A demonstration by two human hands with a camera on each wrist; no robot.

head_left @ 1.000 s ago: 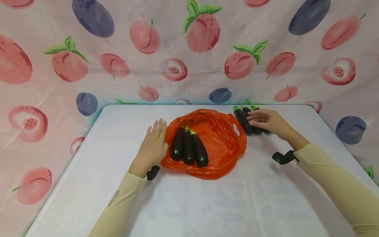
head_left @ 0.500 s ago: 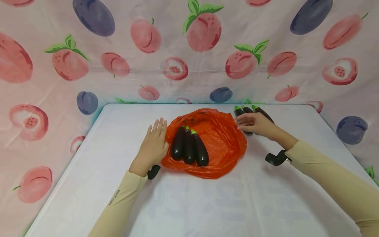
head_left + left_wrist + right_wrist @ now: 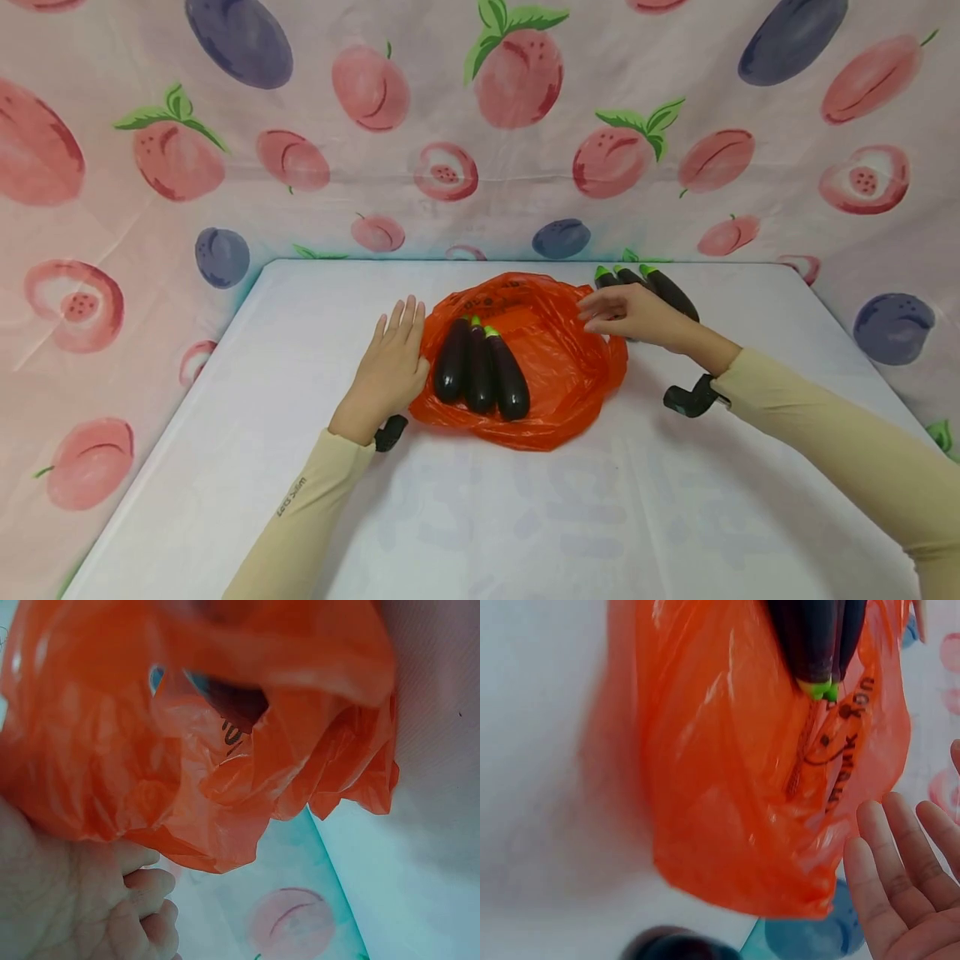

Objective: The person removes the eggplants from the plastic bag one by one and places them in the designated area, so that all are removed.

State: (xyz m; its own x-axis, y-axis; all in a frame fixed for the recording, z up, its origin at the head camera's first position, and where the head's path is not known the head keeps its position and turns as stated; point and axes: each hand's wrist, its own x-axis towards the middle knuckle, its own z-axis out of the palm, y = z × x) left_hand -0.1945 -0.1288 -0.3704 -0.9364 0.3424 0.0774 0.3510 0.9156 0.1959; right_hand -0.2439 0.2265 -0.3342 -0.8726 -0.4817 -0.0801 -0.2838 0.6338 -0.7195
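Has, at the middle of a flat white table (image 3: 570, 517), an orange-red, crinkled thin-plastic bag (image 3: 555, 392), spread with its mouth open upward. Carries, on the inside of its far wall, black printed lettering (image 3: 845, 742) (with a smiley-like mark, clearest from the right wrist). Contains, in its left half, three glossy dark-purple eggplants (image 3: 480, 367) with green caps, lying side by side and capped ends pointing to the far side of the bag. Has the left hand (image 3: 381, 373) up against the left side of the bag, with fingers straight and released, gripping nothing; cannot tell how firmly pressed. Has the right hand (image 3: 630, 317) at the right far rim of the bag, with fingers loosely extended, fingertips over the rim and nothing grasped; cannot tell whether touching the plastic. Shows, to the right of the bag's far edge, three more dark-purple, green-capped eggplants (image 3: 672, 294), partly hidden behind that hand. Wears pale-yellow sleeves (image 3: 817, 442), with small black wrist devices (image 3: 692, 398). Behind the bag, past the table, hangs pink fabric printed with peaches and plums (image 3: 517, 187).
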